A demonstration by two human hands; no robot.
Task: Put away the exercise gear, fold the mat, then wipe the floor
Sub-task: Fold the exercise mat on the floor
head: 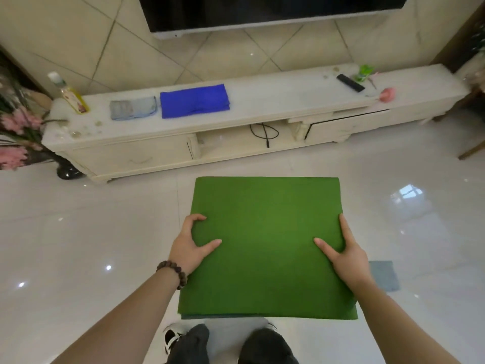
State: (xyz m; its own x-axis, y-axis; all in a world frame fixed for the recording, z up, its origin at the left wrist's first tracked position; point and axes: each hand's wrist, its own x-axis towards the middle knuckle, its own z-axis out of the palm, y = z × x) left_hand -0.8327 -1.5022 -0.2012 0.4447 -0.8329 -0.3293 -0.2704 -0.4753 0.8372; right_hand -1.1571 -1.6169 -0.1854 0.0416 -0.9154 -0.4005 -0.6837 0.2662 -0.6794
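The person stands facing the white TV cabinet, holding the folded green mat flat out in front of them, on the near side of the cabinet and raised off the glossy tiled floor. The left hand grips the mat's left edge, thumb laid across the top and fingers curled round the side; a beaded bracelet sits on that wrist. The right hand holds the right edge the same way, thumb lying on the green surface, the other fingers running along and under the edge. The mat's layers show at the near edge, a darker one peeking out beneath.

On top of the cabinet, toward its left end, lie a folded blue cloth, a pale grey-blue cloth just left of it, and a bottle further left. Toward the cabinet's right end rest a black remote and a pink flower. A black cable hangs in the cabinet's open shelf. On the floor well in front of the cabinet, partly hidden behind the right forearm, lies a small grey-blue rag. A dark screen hangs on the wall above the cabinet
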